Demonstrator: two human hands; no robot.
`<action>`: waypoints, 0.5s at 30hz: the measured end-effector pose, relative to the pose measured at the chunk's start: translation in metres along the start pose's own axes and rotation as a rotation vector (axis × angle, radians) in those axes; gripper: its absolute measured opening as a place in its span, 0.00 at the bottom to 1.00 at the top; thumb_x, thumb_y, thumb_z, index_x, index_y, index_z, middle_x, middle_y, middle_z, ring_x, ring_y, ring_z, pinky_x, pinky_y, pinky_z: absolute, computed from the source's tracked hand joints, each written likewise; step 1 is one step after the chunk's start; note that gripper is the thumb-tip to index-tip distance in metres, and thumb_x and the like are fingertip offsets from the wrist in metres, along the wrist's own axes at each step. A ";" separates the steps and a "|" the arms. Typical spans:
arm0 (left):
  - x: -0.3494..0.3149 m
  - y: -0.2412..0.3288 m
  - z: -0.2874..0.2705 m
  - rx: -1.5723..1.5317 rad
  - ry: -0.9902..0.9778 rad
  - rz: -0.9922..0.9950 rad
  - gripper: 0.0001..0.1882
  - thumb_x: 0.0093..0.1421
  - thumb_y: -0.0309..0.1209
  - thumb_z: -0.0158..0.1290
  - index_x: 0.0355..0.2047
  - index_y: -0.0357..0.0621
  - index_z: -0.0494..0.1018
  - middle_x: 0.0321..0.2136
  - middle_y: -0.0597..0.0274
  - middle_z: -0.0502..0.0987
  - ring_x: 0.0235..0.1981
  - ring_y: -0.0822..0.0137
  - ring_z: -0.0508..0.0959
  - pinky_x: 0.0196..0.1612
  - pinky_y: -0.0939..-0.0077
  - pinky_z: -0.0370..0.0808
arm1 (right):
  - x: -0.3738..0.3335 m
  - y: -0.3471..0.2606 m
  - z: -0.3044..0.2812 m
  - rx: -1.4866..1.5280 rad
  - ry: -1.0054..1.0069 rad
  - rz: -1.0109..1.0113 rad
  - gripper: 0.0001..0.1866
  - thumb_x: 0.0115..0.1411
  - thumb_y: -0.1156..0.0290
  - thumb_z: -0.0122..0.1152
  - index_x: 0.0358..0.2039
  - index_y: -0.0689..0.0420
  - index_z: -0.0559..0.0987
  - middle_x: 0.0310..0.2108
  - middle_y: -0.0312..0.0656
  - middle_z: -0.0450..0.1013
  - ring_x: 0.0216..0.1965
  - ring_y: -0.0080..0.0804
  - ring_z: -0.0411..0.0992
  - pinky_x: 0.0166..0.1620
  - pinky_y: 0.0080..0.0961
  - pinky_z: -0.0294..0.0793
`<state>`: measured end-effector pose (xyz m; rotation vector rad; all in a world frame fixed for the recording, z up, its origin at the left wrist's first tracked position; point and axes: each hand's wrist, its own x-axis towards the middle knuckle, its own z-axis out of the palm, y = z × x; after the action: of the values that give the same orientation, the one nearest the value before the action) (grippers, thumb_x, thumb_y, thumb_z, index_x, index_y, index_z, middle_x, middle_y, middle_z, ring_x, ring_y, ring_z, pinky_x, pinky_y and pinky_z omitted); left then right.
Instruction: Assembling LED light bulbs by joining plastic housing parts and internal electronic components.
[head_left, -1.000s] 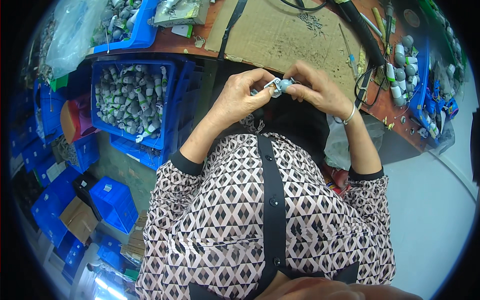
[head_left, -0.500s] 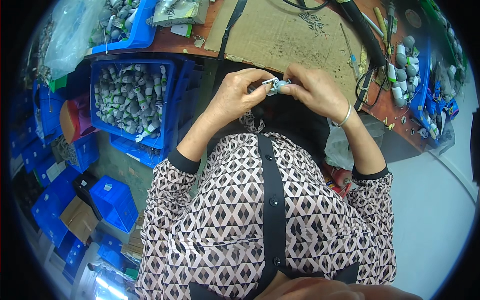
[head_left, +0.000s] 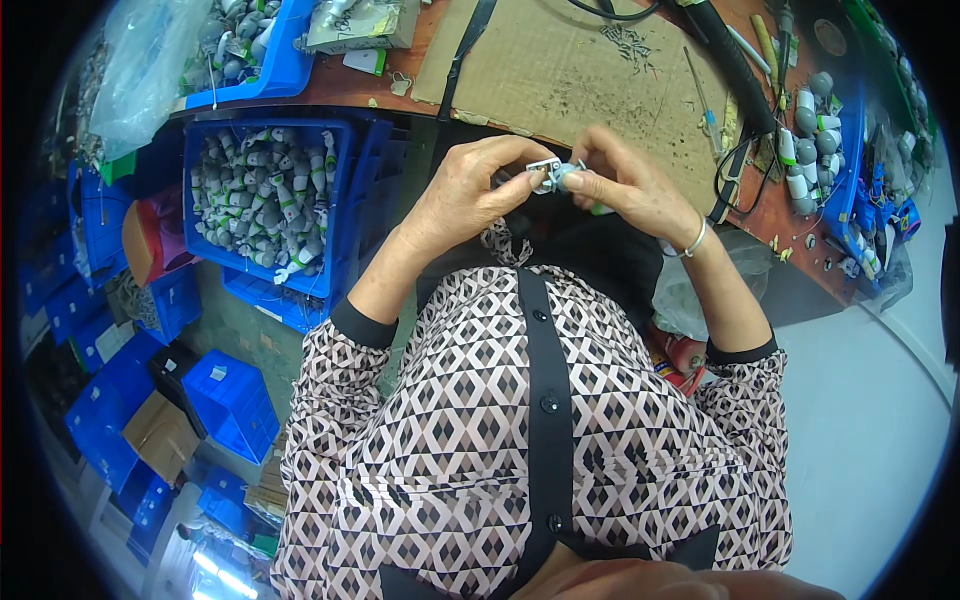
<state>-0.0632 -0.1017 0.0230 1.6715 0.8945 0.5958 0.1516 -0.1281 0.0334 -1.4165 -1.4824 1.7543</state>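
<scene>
In front of my body, at the table's near edge, both hands meet at a small white-and-grey plastic part [head_left: 543, 176]. My left hand [head_left: 468, 195] pinches its white, box-like end between thumb and forefinger. On the other side, my right hand [head_left: 625, 185] has its thumb on the rounded grey end, with the fingers curled behind and slightly blurred. A bit of bright green shows under the right hand's fingers; what it belongs to I cannot make out. The inner side of the part is mostly hidden by the fingertips.
A cardboard sheet [head_left: 540, 75] with dark small pieces lies on the table. At left, a blue crate [head_left: 345, 190] holds many grey-and-white parts. More such parts [head_left: 820, 145] lie at right near a black cable [head_left: 735, 85]. A screwdriver-like tool [head_left: 709, 120] rests on the cardboard.
My right hand's fingers have shifted and blurred around the grey end, and a green bit now shows beneath them. The left hand keeps its pinch, almost in place.
</scene>
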 end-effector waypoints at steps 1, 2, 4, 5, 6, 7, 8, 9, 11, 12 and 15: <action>0.000 0.000 0.000 -0.001 -0.002 0.003 0.10 0.55 0.26 0.54 0.38 0.36 0.74 0.30 0.56 0.78 0.29 0.66 0.78 0.33 0.75 0.74 | 0.000 0.005 0.003 -0.001 0.003 0.001 0.14 0.59 0.61 0.58 0.33 0.58 0.68 0.23 0.34 0.69 0.27 0.18 0.68 0.29 0.16 0.68; 0.000 -0.001 0.000 0.006 0.008 0.018 0.10 0.55 0.26 0.54 0.38 0.35 0.74 0.30 0.56 0.78 0.29 0.66 0.78 0.34 0.76 0.74 | 0.000 0.009 0.006 0.015 0.043 -0.042 0.14 0.58 0.62 0.59 0.34 0.58 0.67 0.24 0.34 0.69 0.27 0.18 0.68 0.29 0.17 0.68; -0.001 -0.005 0.002 0.016 0.018 0.030 0.10 0.55 0.26 0.54 0.38 0.35 0.74 0.30 0.56 0.78 0.30 0.66 0.78 0.34 0.76 0.74 | 0.001 0.012 0.007 0.033 0.080 -0.087 0.14 0.58 0.63 0.59 0.35 0.58 0.67 0.25 0.35 0.69 0.28 0.18 0.68 0.29 0.17 0.67; -0.002 -0.006 0.003 0.028 0.026 0.032 0.10 0.55 0.26 0.54 0.38 0.35 0.74 0.30 0.56 0.78 0.30 0.66 0.78 0.34 0.76 0.74 | 0.000 0.012 0.007 -0.094 0.092 -0.079 0.13 0.58 0.65 0.59 0.35 0.58 0.67 0.25 0.35 0.69 0.28 0.18 0.68 0.29 0.18 0.68; -0.003 -0.008 0.004 0.041 0.035 0.033 0.10 0.55 0.26 0.54 0.38 0.35 0.74 0.30 0.55 0.78 0.30 0.66 0.78 0.35 0.76 0.74 | 0.000 0.011 0.006 -0.220 0.101 -0.073 0.13 0.58 0.66 0.59 0.35 0.58 0.68 0.26 0.35 0.69 0.29 0.18 0.68 0.29 0.19 0.68; -0.004 -0.009 0.005 0.042 0.035 0.033 0.10 0.55 0.26 0.54 0.38 0.35 0.74 0.30 0.55 0.78 0.30 0.66 0.78 0.35 0.76 0.74 | -0.001 0.010 0.008 -0.220 0.102 -0.074 0.13 0.58 0.66 0.59 0.35 0.58 0.68 0.26 0.35 0.69 0.29 0.18 0.68 0.29 0.19 0.68; -0.005 -0.010 0.005 0.049 0.038 0.055 0.11 0.55 0.26 0.54 0.38 0.35 0.74 0.30 0.55 0.78 0.30 0.66 0.78 0.35 0.76 0.74 | -0.002 0.008 0.010 -0.394 0.134 -0.223 0.12 0.58 0.66 0.59 0.36 0.59 0.68 0.26 0.35 0.69 0.29 0.18 0.67 0.29 0.19 0.67; -0.005 -0.010 0.006 0.056 0.040 0.076 0.11 0.55 0.26 0.54 0.38 0.35 0.74 0.31 0.55 0.78 0.30 0.66 0.78 0.35 0.76 0.74 | -0.004 0.005 0.011 -0.567 0.167 -0.372 0.12 0.59 0.67 0.58 0.36 0.59 0.68 0.26 0.35 0.69 0.28 0.17 0.67 0.29 0.19 0.67; -0.005 -0.009 0.005 0.036 0.036 0.071 0.11 0.55 0.26 0.54 0.38 0.35 0.74 0.30 0.56 0.78 0.30 0.67 0.78 0.34 0.77 0.74 | -0.003 0.005 0.010 -0.550 0.180 -0.446 0.13 0.59 0.66 0.57 0.37 0.60 0.68 0.26 0.39 0.69 0.25 0.24 0.68 0.28 0.21 0.67; -0.006 -0.010 0.005 0.017 0.033 0.064 0.10 0.55 0.26 0.54 0.38 0.36 0.75 0.30 0.57 0.78 0.29 0.68 0.77 0.34 0.77 0.74 | -0.004 0.003 0.009 -0.274 0.094 -0.197 0.13 0.58 0.66 0.58 0.38 0.60 0.68 0.26 0.42 0.69 0.25 0.31 0.69 0.29 0.25 0.67; -0.008 -0.003 0.005 -0.059 -0.015 -0.125 0.10 0.56 0.27 0.53 0.37 0.36 0.75 0.27 0.60 0.78 0.27 0.73 0.76 0.32 0.80 0.73 | -0.003 0.005 0.008 0.001 0.007 0.038 0.14 0.58 0.65 0.58 0.38 0.59 0.68 0.26 0.45 0.70 0.24 0.38 0.70 0.29 0.27 0.68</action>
<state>-0.0648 -0.1106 0.0189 1.5531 0.9534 0.5190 0.1471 -0.1356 0.0297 -1.4583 -1.4604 1.7709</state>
